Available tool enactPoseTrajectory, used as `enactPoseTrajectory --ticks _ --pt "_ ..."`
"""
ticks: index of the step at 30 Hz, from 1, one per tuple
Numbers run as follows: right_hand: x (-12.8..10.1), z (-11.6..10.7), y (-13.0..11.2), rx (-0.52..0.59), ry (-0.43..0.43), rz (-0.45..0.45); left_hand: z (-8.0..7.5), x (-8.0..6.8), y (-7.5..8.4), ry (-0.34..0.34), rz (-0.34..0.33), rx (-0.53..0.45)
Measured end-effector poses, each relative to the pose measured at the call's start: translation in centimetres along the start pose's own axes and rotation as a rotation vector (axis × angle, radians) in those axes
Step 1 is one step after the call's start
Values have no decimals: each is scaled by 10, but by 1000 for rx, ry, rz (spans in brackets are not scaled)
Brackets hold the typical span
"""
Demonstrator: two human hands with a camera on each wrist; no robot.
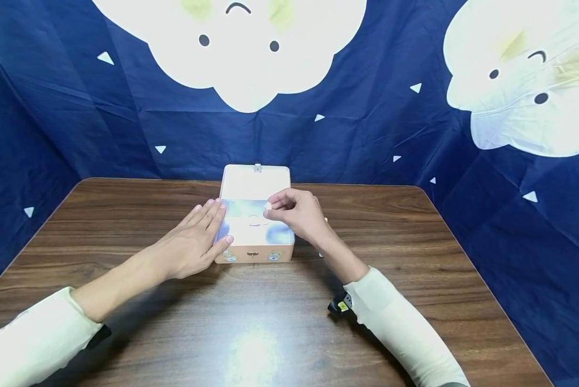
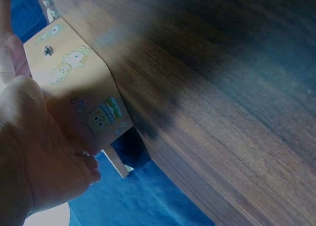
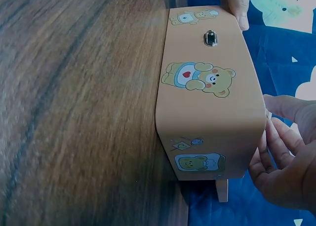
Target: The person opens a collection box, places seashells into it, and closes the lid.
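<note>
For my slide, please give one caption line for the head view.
Left hand rests flat against an open bear-printed box on a wooden table, while the right hand pinches a small white piece above it.

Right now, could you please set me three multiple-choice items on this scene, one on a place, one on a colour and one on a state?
1. Where does the left hand rest?
A. on the box's left side
B. on the backdrop
C. flat on the table, far from the box

2. What colour are the outer walls of the bear-sticker box?
A. green
B. light orange
C. black

3. How is the box's lid?
A. shut and latched
B. lying apart on the table
C. open, raised at the back

Answers:
1 A, the straight fingers lie along the box's left edge in the head view.
2 B, the right wrist view shows the light orange front wall with bear stickers.
3 C, the lid stands behind the box while the right hand pinches a small white piece over the interior.
</note>
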State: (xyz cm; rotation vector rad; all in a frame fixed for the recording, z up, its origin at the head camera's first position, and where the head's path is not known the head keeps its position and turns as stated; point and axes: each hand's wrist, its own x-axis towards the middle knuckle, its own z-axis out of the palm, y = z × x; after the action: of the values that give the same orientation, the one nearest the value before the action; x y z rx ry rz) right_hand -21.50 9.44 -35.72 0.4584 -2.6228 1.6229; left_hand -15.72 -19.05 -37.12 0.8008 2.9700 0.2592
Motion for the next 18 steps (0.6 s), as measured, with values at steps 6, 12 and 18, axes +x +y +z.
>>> enactPoseTrajectory --ticks 6,12,18 --pt "2 3 0 -12 7 -7 -2 0 1 -10 -3 6" --pt "4 4 -3 -6 2 -11 -2 0 1 -7 -3 12" --pt "5 6 -4 -2 -4 -19 -2 1 2 -3 2 14"
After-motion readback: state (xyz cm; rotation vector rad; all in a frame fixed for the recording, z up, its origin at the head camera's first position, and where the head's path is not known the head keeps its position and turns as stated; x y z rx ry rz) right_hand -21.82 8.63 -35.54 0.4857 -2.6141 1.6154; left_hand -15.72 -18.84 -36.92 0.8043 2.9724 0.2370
